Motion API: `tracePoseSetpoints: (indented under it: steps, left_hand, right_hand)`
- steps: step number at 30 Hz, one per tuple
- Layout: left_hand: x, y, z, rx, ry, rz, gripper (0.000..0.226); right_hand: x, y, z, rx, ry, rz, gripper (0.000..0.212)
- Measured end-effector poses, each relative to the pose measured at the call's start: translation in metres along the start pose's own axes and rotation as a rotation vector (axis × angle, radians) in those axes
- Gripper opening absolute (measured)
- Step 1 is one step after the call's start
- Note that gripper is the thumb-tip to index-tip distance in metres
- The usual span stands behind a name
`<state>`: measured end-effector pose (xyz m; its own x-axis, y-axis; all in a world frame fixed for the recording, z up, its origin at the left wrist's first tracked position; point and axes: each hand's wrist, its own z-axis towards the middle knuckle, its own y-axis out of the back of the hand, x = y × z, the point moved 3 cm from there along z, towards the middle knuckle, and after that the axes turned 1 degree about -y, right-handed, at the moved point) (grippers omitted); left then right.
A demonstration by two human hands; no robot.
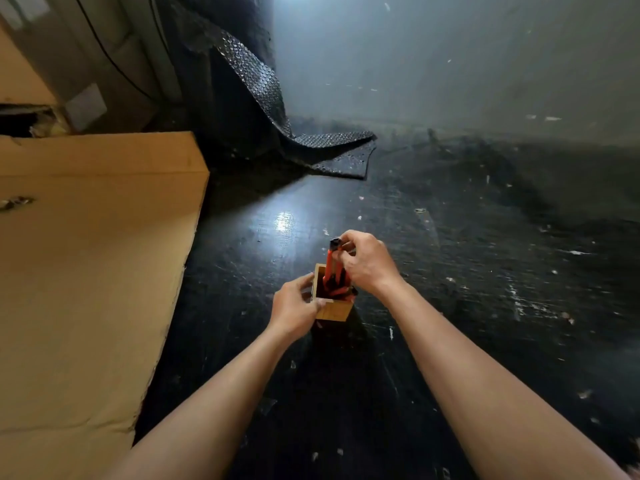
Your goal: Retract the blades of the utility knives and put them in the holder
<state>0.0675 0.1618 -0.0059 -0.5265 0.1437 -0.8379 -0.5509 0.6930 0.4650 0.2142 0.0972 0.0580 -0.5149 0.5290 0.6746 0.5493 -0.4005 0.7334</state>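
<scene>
A small square wooden holder (334, 310) stands on the dark floor at the centre of the view. My left hand (294, 308) grips its left side. Several red-and-black utility knives (341, 291) lean inside it. One red knife (329, 259) stands upright with its black end above the rim, its lower part inside the holder. My right hand (367, 261) pinches that knife near its top. No blade shows on it.
A large flat sheet of cardboard (90, 271) covers the floor on the left. Black bubble wrap (322, 147) hangs down and spreads on the floor at the back. The dark floor (485, 271) is scuffed and dotted with small white scraps.
</scene>
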Motion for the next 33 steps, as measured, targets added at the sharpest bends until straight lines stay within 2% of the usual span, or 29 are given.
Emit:
tracePoseSetpoints:
  steps: [10, 23, 29, 33]
  left_hand:
    - [0.005, -0.001, 0.002, 0.000, 0.024, -0.096, 0.061]
    - [0.000, -0.001, -0.005, -0.014, 0.030, -0.097, 0.059]
    - [-0.003, -0.001, -0.006, -0.012, 0.021, -0.105, 0.057]
    - [-0.003, 0.002, -0.004, -0.027, 0.011, -0.089, 0.051]
  right_hand:
    - [0.013, -0.006, 0.005, -0.010, 0.071, -0.163, 0.011]
    - [0.014, -0.005, -0.005, 0.014, 0.082, -0.321, 0.011]
    - [0.007, -0.004, -0.006, -0.006, 0.070, -0.269, 0.010]
    - [0.012, 0.002, -0.010, -0.049, 0.042, -0.157, 0.028]
